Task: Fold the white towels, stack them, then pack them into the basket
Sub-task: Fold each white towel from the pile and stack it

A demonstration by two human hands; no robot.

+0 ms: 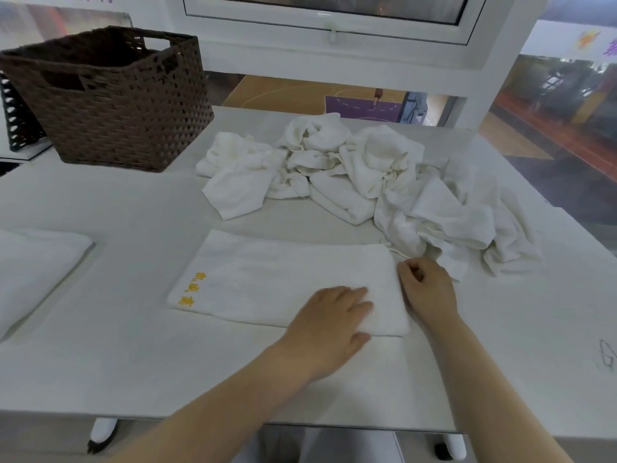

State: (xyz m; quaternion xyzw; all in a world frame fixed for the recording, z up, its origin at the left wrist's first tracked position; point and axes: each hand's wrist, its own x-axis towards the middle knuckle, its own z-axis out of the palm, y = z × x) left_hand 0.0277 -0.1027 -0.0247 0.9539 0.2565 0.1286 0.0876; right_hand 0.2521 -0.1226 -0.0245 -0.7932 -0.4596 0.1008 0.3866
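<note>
A folded white towel [283,282] lies flat on the white table [117,355], close to the near edge, with yellow embroidered characters [193,289] at its left end. The left hand [329,324] rests palm down on the towel's right part, fingers straight and spread, grasping nothing. The right hand [427,289] sits at the towel's right edge with its fingers curled inward; they seem to pinch the edge of the cloth, though the blur makes the contact hard to confirm. Just behind and to the right, a heap of crumpled white towels [367,182] spreads across the table, its nearest folds touching the folded towel's far right corner. At the far left edge lies another folded white towel [36,265], well apart. A dark brown woven basket [113,105] stands at the table's far left corner, open side up.
</note>
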